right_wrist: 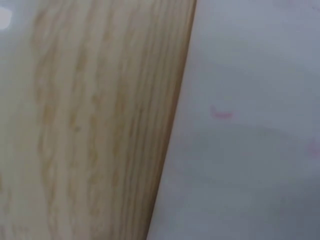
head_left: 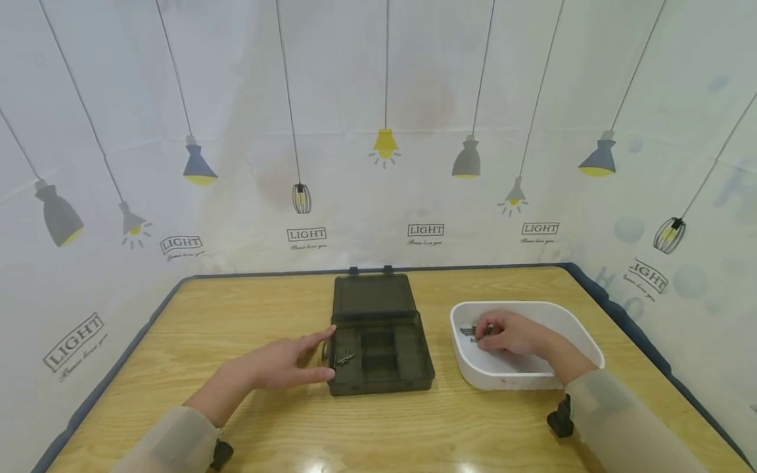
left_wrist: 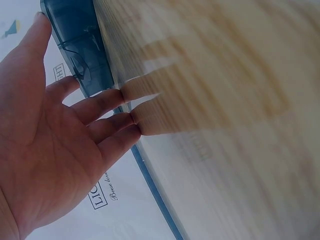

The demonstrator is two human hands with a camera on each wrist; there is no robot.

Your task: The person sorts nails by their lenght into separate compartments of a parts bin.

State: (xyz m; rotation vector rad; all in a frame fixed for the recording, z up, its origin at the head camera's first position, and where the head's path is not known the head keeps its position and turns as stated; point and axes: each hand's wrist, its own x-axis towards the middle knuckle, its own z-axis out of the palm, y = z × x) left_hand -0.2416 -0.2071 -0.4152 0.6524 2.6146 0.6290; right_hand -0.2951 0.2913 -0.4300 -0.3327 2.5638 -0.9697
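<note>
A dark translucent plastic box (head_left: 378,387) lies with its lid (head_left: 374,295) tipped back. Some small screws (head_left: 345,358) rest in its left compartment. My left hand (head_left: 284,361) is at the box's left side, thumb and index finger spread along the edge. In the left wrist view, the other fingers of that hand (left_wrist: 60,135) reach down to the tabletop. My right hand (head_left: 508,334) is inside a white bin (head_left: 503,381), fingers bent down at a small pile of dark screws (head_left: 467,331). I cannot tell whether a screw is between its fingertips.
Both things stand on a wood-grain table (head_left: 266,433). The bin is right of the box, with a strip of tabletop between them. A white cloth backdrop (head_left: 355,197) printed with lamps rises behind the table and along its sides. The right wrist view shows the bin's outer wall (right_wrist: 240,150).
</note>
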